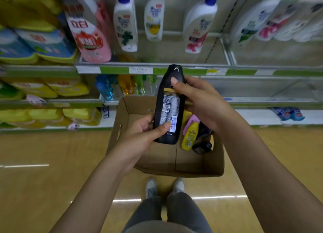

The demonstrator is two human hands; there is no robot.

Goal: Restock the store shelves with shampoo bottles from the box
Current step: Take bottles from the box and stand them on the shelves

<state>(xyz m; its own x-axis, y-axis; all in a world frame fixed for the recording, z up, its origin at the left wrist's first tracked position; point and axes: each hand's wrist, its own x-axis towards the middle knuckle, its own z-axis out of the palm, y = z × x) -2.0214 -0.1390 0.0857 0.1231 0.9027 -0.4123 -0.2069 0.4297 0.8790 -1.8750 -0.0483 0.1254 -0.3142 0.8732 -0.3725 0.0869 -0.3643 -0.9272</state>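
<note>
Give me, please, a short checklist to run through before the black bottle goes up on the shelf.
1. Grip: left hand holds the base of the black bottle, right hand holds its upper part. Ok.
2. Cap closed: the top looks closed, though blurred. Cannot tell.
3. Label facing: the back label with barcode faces the person, not the front. Not ok for shelving as held.
4. Free space: the shelf has bare gaps between the white bottles. Ok.
5. Matching product on the shelf: no black bottles are visible there. Cannot tell.
6. Stock left: the box holds a yellow bottle and others. Ok.
</note>
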